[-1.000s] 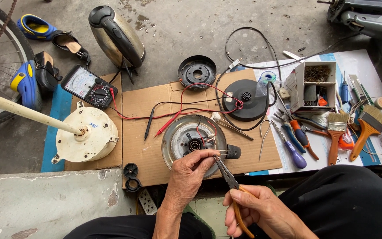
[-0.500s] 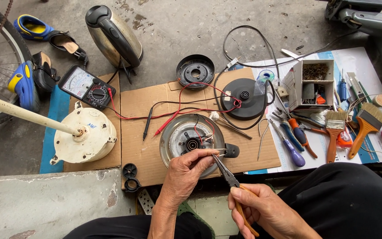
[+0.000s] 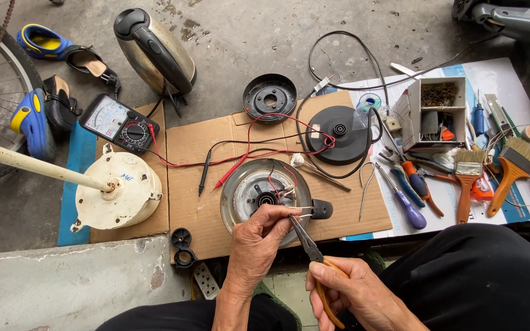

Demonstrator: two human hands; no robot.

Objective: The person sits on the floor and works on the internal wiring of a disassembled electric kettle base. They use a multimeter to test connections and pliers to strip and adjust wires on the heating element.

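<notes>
Kettle underside opened for wiring work on the cardboard sheet (image 3: 203, 147).

Left of the round metal kettle base (image 3: 246, 193): white fan base (image 3: 118, 193) and analog multimeter (image 3: 118, 122). Centered on the cardboard, the kettle base itself, upside down. At its near rim, left hand (image 3: 262, 236) pinching thin white wires (image 3: 299, 211) between fingertips. Just right, right hand (image 3: 354, 294) closed around orange-handled needle-nose pliers (image 3: 308, 242), tips near those wires. Farther right, screwdrivers (image 3: 409, 196) and paintbrushes (image 3: 492, 168).

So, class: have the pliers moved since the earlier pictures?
No. The pliers in the right hand still point at the round metal base, beside the left hand.
</notes>
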